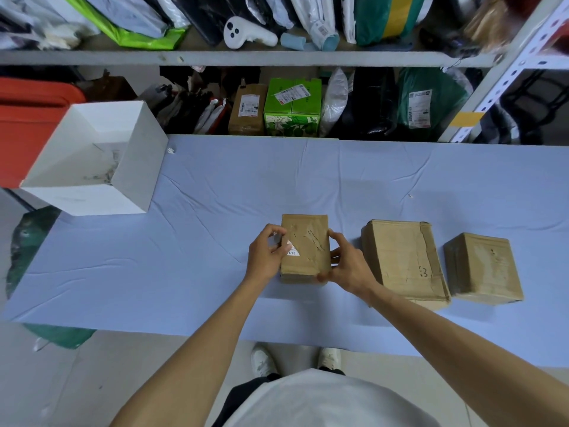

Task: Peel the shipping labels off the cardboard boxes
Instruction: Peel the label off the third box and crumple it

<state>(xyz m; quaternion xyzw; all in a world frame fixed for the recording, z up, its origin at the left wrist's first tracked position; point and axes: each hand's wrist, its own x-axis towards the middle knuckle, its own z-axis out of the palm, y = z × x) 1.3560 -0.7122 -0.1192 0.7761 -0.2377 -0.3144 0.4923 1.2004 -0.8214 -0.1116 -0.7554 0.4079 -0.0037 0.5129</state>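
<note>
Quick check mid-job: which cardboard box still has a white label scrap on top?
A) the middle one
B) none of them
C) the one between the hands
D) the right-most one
C: a white label scrap sits on the held box, pinched at its edge by the left hand, while the right hand grips its side; the middle box and right box show bare cardboard.

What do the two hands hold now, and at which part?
Both hold the small cardboard box: the right hand grips its right side, the left hand its left edge, by the white label remnant.
</note>
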